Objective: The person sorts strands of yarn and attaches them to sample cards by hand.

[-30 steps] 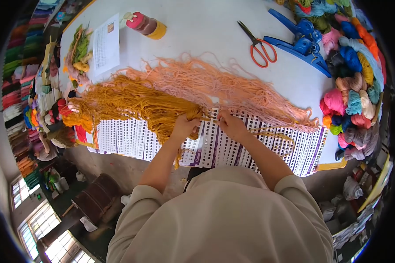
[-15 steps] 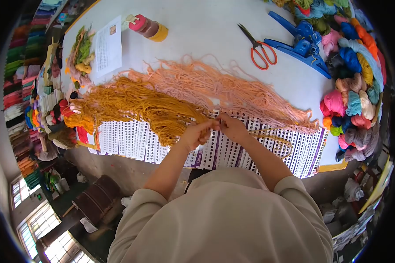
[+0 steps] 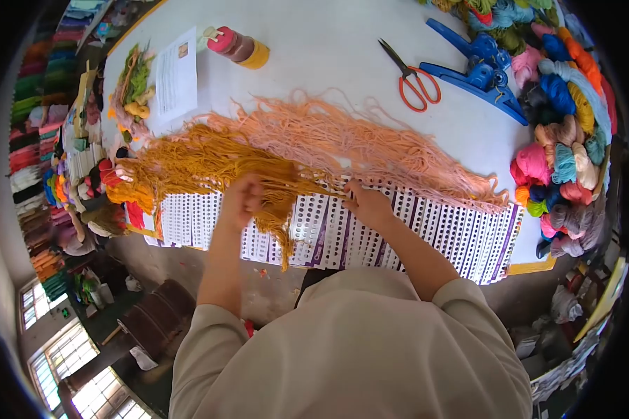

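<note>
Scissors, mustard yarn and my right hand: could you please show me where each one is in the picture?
Scissors (image 3: 407, 70): head view, where blades and handles meet.
Mustard yarn (image 3: 213, 160): head view, middle of the loose bundle.
Right hand (image 3: 367, 205): head view, back of the hand.

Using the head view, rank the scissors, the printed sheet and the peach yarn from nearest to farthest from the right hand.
From the right hand:
1. Peach yarn, just beyond it.
2. Scissors, farther up, to the right.
3. Printed sheet, far off to the left.
</note>
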### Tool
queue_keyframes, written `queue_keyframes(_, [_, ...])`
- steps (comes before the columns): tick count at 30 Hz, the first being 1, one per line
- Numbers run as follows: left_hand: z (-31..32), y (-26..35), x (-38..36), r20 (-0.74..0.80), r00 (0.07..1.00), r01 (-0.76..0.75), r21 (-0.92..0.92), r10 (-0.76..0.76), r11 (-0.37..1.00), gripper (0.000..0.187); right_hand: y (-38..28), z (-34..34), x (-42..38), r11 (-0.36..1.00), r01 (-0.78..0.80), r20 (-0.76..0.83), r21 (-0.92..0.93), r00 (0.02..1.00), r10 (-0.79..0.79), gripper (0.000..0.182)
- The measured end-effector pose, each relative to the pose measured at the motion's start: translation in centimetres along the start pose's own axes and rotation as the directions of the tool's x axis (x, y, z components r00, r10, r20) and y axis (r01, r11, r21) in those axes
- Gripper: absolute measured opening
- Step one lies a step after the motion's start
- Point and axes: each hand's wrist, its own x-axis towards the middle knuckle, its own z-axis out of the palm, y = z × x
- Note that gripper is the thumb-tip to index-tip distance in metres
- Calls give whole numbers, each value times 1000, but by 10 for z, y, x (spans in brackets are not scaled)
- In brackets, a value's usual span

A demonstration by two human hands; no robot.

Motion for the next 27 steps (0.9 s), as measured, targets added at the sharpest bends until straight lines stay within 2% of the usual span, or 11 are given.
queue_keyframes(3, [-37, 36, -13, -168, 959, -263, -229, 228, 937, 19, 0, 1, 0, 1000, 22, -21, -20, 1000, -22, 31])
queue_keyframes(5, [-19, 37, -28, -393, 786, -531, -34, 478, 847, 30, -2, 0, -1, 999, 29, -14, -46, 999, -30, 32])
queue_keyframes(6, [-20, 33, -35, -372, 715, -519, 285, 592, 806, 46, -3, 0, -1, 999, 7, -3, -46, 1000, -7, 34])
queue_keyframes(10, [21, -2, -68, -9, 942, -325, 206, 334, 923, 48, -11, -5, -9, 999, -27, 24, 47, 999, 26, 44])
queue_keyframes(11, [40, -18, -76, 7, 963, -269, 157, 271, 950, 46, -7, 4, -10, 982, 80, -123, 171, 991, -59, 47])
queue_keyframes(12, [59, -35, -77, 84, 948, -314, 104, 306, 944, 43, -2, 13, -11, 940, 201, -278, 275, 953, -122, 50])
queue_keyframes(15, [85, -64, -82, 481, 819, -217, -247, 314, 944, 41, -50, -19, -50, 800, 207, -357, 563, 934, 9, 27])
queue_keyframes(16, [97, -65, -92, 514, 801, -187, -271, 306, 944, 45, -55, -21, -58, 688, 288, -403, 666, 915, 7, 16])
queue_keyframes(18, [112, -66, -104, 518, 813, -100, -324, 265, 941, 49, -92, -51, -99, 380, 213, -236, 900, 972, 14, 13])
queue_keyframes(22, [112, -65, -122, 662, 709, -210, -134, 245, 968, 55, -123, -55, -140, 524, 173, -209, 834, 978, 10, 12])
queue_keyframes(27, [101, -59, -156, 637, 736, -271, -33, 229, 962, 46, -142, -29, -160, 508, 260, -303, 821, 953, 2, 6])
